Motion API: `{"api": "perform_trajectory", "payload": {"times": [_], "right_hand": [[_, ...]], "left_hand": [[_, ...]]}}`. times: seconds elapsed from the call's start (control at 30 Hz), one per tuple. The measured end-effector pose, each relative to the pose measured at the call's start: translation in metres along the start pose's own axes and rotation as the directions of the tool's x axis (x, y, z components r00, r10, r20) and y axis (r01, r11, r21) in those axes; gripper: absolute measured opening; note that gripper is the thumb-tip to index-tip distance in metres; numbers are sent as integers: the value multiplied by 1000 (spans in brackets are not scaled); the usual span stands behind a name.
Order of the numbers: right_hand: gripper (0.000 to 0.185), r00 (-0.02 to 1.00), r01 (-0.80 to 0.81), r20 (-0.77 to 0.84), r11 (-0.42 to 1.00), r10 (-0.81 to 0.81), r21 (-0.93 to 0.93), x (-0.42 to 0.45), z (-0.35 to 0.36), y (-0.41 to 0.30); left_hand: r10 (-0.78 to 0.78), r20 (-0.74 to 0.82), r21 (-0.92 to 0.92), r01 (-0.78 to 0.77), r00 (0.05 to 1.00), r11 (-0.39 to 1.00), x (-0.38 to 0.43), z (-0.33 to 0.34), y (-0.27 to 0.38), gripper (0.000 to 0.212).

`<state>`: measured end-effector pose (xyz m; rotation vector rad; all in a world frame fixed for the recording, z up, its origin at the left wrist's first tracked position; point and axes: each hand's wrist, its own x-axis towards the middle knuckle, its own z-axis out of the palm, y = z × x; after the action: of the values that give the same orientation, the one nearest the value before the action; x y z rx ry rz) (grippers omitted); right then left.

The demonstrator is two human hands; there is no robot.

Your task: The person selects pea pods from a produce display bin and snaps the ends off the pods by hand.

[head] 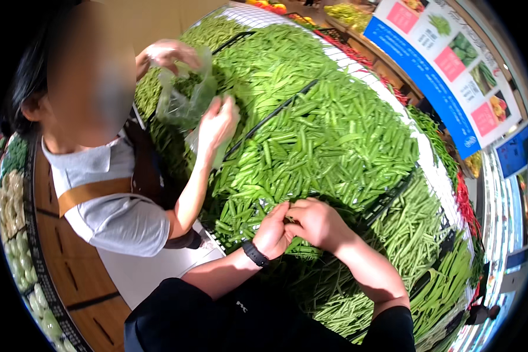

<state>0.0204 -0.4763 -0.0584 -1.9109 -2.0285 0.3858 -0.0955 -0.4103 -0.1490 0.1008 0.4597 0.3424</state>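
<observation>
Over a bin of green pea pods [308,145], my left hand [273,232] and my right hand [319,222] meet with their fingertips close together. A black wristband [255,254] is on my left wrist. Whether anything small lies between my fingers cannot be made out. Just beyond my hands, loose pods show against the bin's lower part. Flatter green pods [273,57] fill the bin behind the black divider [270,119]. Long green beans [409,229] lie to the right of my hands.
At the left, a co-worker in an apron [145,154] handles a clear plastic bag [189,97] with greens inside. Black dividers separate the vegetable bins. A large printed sign [444,66] stands at the upper right. Wooden drawers [72,264] and packed vegetables [20,255] line the left edge.
</observation>
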Motion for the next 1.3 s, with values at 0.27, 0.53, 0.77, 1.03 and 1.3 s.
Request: {"api": "perform_trajectory", "payload": {"times": [0.27, 0.53, 0.77, 1.03, 1.3], "right_hand": [[10, 829, -481, -494, 783, 261, -395, 58, -58, 165], [16, 857, -503, -298, 806, 420, -311, 73, -64, 192], [16, 849, -489, -372, 826, 376, -280, 50, -66, 196], [18, 799, -322, -421, 897, 429, 304, 12, -15, 90], [17, 894, -384, -124, 879, 430, 283, 41, -2, 45]], "left_hand": [[-267, 67, 133, 257, 961, 957, -16, -19, 11, 22], [-246, 85, -18, 248, 966, 969, -29, -53, 29, 24], [-263, 117, 19, 263, 958, 965, -23, -46, 26, 23], [91, -88, 175, -75, 992, 982, -18, -17, 17, 19], [261, -57, 103, -254, 964, 962, 5, -21, 11, 25]]}}
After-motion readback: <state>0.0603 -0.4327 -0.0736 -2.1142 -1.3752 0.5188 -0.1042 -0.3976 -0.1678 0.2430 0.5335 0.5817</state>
